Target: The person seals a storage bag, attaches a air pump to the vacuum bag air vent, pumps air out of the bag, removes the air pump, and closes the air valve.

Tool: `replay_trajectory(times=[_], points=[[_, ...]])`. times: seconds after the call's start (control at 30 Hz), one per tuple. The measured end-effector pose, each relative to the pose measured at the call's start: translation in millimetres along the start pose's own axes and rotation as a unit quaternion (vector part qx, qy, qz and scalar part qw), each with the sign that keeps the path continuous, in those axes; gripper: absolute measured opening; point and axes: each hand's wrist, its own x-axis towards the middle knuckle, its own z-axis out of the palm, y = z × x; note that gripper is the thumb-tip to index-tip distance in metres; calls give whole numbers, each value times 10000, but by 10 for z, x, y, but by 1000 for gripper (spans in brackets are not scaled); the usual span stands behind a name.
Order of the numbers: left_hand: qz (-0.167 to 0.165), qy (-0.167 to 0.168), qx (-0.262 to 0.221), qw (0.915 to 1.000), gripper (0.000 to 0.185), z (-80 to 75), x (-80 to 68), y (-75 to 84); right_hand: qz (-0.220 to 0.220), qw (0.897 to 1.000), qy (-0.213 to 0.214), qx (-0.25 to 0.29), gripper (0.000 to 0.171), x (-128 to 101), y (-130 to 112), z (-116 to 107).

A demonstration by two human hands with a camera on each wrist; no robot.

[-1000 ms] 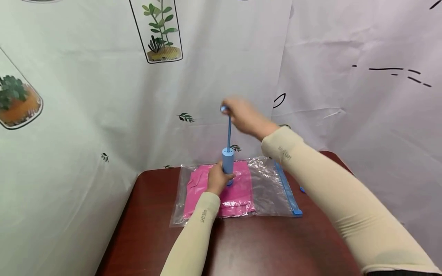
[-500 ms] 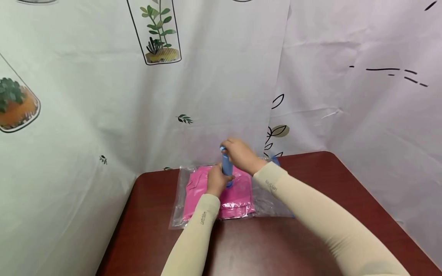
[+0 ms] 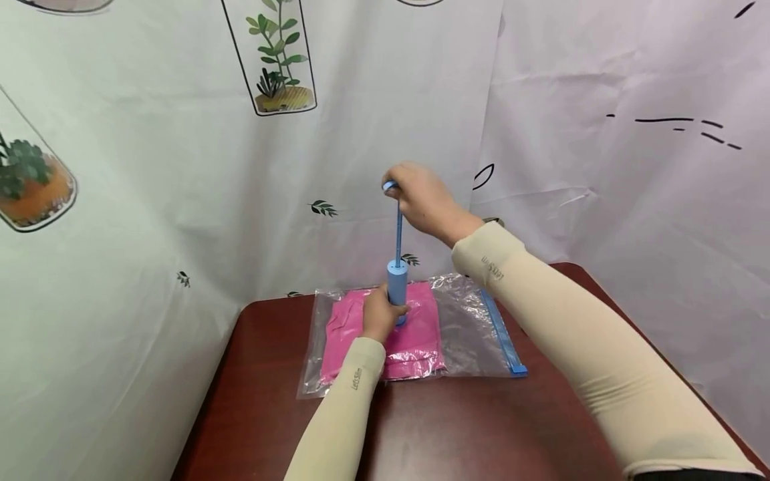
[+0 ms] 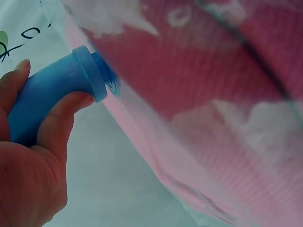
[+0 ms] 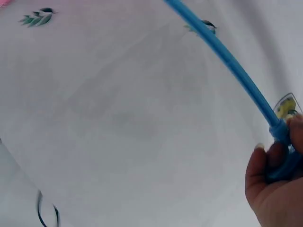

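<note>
Head view: left hand grips the blue pump barrel upright on the vacuum bag at table centre; right hand, at 12 o'clock, clenches the raised plunger handle.

Left wrist: the nozzle meets the bag's valve.

Right wrist: the rod is fully drawn, mid-pump; a straight downstroke likely follows.

Dark reddish-brown table, glossy, set into a corner. Draped behind and to both sides, a pale printed curtain: glass-jar motifs holding green plants, one jar up top, another cut off at the left edge. Scattered small leaf sprigs lower down. On the right panel, thin black dashes and creases.
</note>
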Motion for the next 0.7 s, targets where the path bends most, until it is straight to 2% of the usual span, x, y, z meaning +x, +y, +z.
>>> replay_trajectory(times=[0.07,0.13,0.2,0.37,0.5,0.6,0.7], points=[[-46,12,91,9999,46,17,22,0,-79,9998,157,-94,19,21,-7,-43],[-86,-3,153,9998,46,18,40,-7,-156,9998,90,-81,20,-27,17,54],[-42,-18,187,9998,47,27,58,-20,-237,9997,-27,-35,19,-124,74,228],[321,96,206,9992,46,83,99,-98,-87,9972,-749,15,21,-461,253,741],[372,225,104,9990,40,136,127,-192,-110,9968,-761,219,23,-642,349,1014],[422,297,1,9987,39,167,161,-211,-201,9973,-652,284,19,-627,388,1018],[351,321,-28,9989,42,167,181,-190,-259,9972,-657,246,16,-488,375,848]])
